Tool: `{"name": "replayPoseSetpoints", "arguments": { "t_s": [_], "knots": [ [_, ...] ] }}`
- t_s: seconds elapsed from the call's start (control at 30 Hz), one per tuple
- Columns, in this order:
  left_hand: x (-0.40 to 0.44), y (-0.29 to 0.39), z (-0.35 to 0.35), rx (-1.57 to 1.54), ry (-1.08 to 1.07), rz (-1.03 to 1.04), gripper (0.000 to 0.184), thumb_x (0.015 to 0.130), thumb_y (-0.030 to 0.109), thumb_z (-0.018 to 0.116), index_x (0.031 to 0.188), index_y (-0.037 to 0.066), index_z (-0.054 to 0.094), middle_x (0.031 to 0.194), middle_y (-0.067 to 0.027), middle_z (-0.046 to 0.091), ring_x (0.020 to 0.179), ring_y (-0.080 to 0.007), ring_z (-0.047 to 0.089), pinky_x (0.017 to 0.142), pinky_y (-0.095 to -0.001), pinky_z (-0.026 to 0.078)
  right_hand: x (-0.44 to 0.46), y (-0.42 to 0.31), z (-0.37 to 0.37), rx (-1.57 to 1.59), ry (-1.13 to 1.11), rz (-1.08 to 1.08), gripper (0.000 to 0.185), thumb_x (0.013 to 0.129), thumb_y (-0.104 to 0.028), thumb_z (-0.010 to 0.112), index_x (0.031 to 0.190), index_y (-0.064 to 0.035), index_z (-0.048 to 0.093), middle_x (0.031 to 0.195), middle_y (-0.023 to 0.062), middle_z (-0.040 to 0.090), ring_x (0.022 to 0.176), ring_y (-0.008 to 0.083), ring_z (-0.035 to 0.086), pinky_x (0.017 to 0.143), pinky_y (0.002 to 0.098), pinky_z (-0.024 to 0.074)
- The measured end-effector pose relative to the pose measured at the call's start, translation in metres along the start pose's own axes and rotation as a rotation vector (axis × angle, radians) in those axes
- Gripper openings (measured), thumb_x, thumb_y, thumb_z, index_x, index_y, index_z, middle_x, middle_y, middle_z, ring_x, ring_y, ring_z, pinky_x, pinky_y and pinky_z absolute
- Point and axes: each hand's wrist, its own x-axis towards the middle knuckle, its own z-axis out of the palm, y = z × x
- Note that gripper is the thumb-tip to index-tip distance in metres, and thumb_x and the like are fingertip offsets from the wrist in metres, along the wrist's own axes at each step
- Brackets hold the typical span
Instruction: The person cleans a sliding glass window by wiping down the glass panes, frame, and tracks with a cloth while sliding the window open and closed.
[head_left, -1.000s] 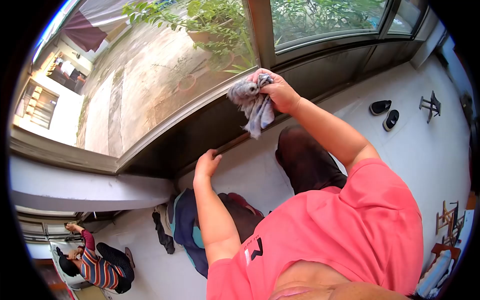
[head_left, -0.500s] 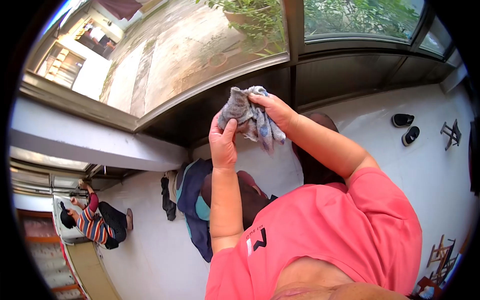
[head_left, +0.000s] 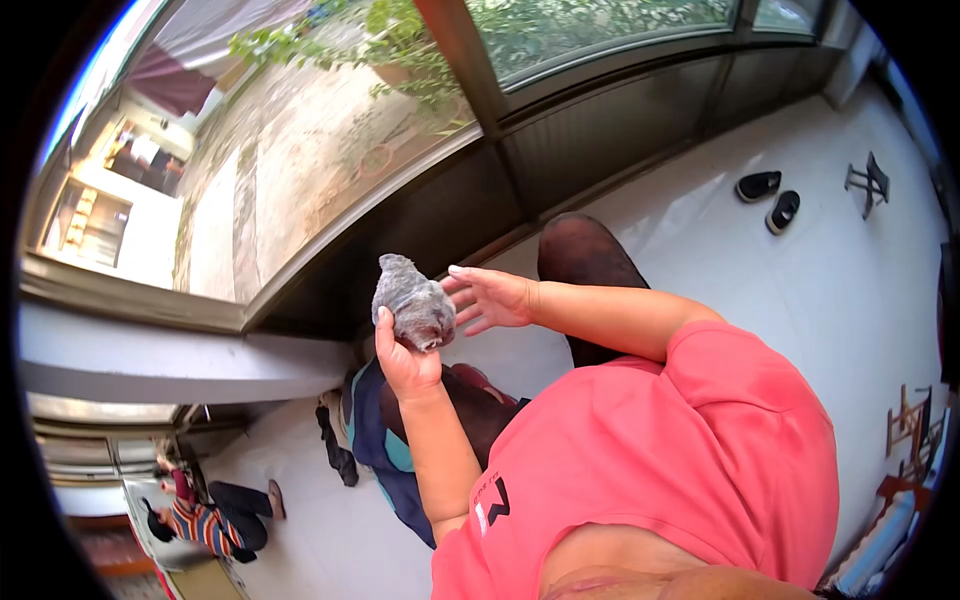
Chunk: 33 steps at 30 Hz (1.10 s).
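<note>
A crumpled grey cloth (head_left: 412,305), bunched into a lump, rests in my left hand (head_left: 408,368). The thumb lies along its left side and the other fingers are mostly hidden under it. Just to the right of the cloth is my right hand (head_left: 497,298), open, with its fingers spread and pointing at the cloth. Whether those fingertips touch the cloth I cannot tell.
A dark-framed window (head_left: 350,215) and its low wall run in front of me. Dark clothing (head_left: 375,440) lies by my leg. Black shoes (head_left: 760,186) and a small folding stool (head_left: 868,185) stand right. Another person in a striped top (head_left: 200,525) is at far left.
The cloth has gone from loosely spread between both hands to a compact bunch in my left hand. My right hand has let go and opened. The view has shifted and turned.
</note>
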Motion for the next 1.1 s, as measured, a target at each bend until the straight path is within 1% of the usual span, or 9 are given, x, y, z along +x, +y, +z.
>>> {"name": "replayPoseSetpoints", "arguments": {
  "t_s": [0.1, 0.27, 0.37, 0.43, 0.7, 0.83, 0.93, 1.03, 1.1],
  "knots": [
    [0.003, -0.010, 0.014, 0.230, -0.106, -0.026, 0.036, 0.098, 0.017, 0.054, 0.128, -0.002, 0.053, 0.123, -0.0134, 0.062, 0.108, -0.0258, 0.062, 0.097, -0.0390, 0.049, -0.018, -0.015, 0.010, 0.060, -0.211, -0.107, 0.051, 0.094, -0.050, 0.056, 0.131, -0.0148, 0.050, 0.130, 0.0096, 0.057, 0.111, 0.0273, 0.059, 0.093, 0.0513, 0.0489],
    [0.013, -0.031, 0.019, 1.060, -0.077, 0.308, 0.025, 0.095, 0.017, 0.066, 0.112, -0.001, 0.064, 0.113, -0.0057, 0.059, 0.100, -0.0127, 0.056, 0.091, -0.0279, 0.045, -0.052, -0.036, 0.014, 0.100, 0.034, -0.287, 0.031, 0.092, -0.020, 0.066, 0.118, -0.0138, 0.051, 0.110, 0.0058, 0.060, 0.105, 0.0214, 0.061, 0.084, 0.0482, 0.0543],
    [0.021, -0.042, 0.038, 1.090, -0.176, 0.172, 0.030, 0.095, 0.022, 0.067, 0.115, 0.000, 0.062, 0.114, -0.0047, 0.058, 0.100, -0.0124, 0.056, 0.091, -0.0271, 0.045, -0.061, -0.046, -0.007, 0.131, 0.045, -0.358, 0.033, 0.092, -0.020, 0.065, 0.121, -0.0146, 0.051, 0.116, 0.0037, 0.060, 0.109, 0.0210, 0.061, 0.089, 0.0487, 0.0523],
    [0.026, -0.053, 0.051, 1.046, -0.277, 0.131, 0.036, 0.097, 0.021, 0.064, 0.126, 0.000, 0.057, 0.109, -0.0014, 0.061, 0.100, -0.0096, 0.055, 0.093, -0.0242, 0.043, -0.060, -0.059, -0.036, 0.179, 0.083, -0.524, 0.028, 0.091, -0.014, 0.064, 0.116, -0.0137, 0.051, 0.106, 0.0042, 0.063, 0.099, 0.0212, 0.065, 0.078, 0.0465, 0.0566],
    [0.078, -0.086, 0.042, 1.276, -0.292, 0.101, 0.029, 0.093, 0.015, 0.068, 0.119, 0.003, 0.064, 0.111, -0.0054, 0.060, 0.100, -0.0141, 0.060, 0.090, -0.0274, 0.050, -0.110, -0.196, -0.152, 0.091, 0.722, -1.295, 0.028, 0.087, -0.003, 0.060, 0.113, -0.0049, 0.050, 0.102, 0.0066, 0.062, 0.089, 0.0172, 0.065, 0.076, 0.0339, 0.0568],
    [0.112, -0.096, 0.041, 1.283, -0.249, 0.112, 0.027, 0.094, 0.012, 0.065, 0.119, 0.002, 0.063, 0.110, -0.0056, 0.061, 0.099, -0.0133, 0.060, 0.090, -0.0266, 0.049, -0.108, -0.265, -0.201, -0.152, 1.088, -1.675, 0.030, 0.090, -0.007, 0.065, 0.115, -0.0081, 0.050, 0.108, 0.0038, 0.060, 0.095, 0.0126, 0.058, 0.084, 0.0296, 0.0508],
    [0.143, -0.106, 0.042, 1.190, -0.218, 0.163, 0.026, 0.095, 0.011, 0.063, 0.119, 0.001, 0.062, 0.107, -0.0034, 0.063, 0.097, -0.0109, 0.059, 0.089, -0.0254, 0.048, -0.081, -0.292, -0.224, -0.563, 1.490, -1.667, 0.026, 0.089, -0.008, 0.067, 0.110, -0.0080, 0.052, 0.105, 0.0031, 0.059, 0.093, 0.0131, 0.056, 0.083, 0.0306, 0.0484],
    [0.163, -0.121, 0.042, 1.002, -0.121, 0.041, 0.025, 0.096, 0.012, 0.062, 0.118, 0.001, 0.062, 0.105, -0.0024, 0.063, 0.094, -0.0101, 0.059, 0.086, -0.0251, 0.048, -0.030, -0.270, -0.196, -1.049, 1.560, -1.638, 0.028, 0.080, -0.009, 0.075, 0.100, -0.0067, 0.056, 0.094, 0.0117, 0.057, 0.086, 0.0255, 0.055, 0.078, 0.0360, 0.0464],
    [0.166, -0.125, 0.053, 1.004, -0.091, -0.018, 0.024, 0.096, 0.012, 0.061, 0.118, 0.001, 0.063, 0.103, -0.0017, 0.064, 0.092, -0.0096, 0.059, 0.082, -0.0240, 0.048, -0.009, -0.239, -0.173, -1.230, 1.193, -1.677, 0.022, 0.075, -0.005, 0.071, 0.091, -0.0090, 0.057, 0.099, 0.0152, 0.057, 0.095, 0.0366, 0.055, 0.085, 0.0418, 0.0437]
  ]
}}
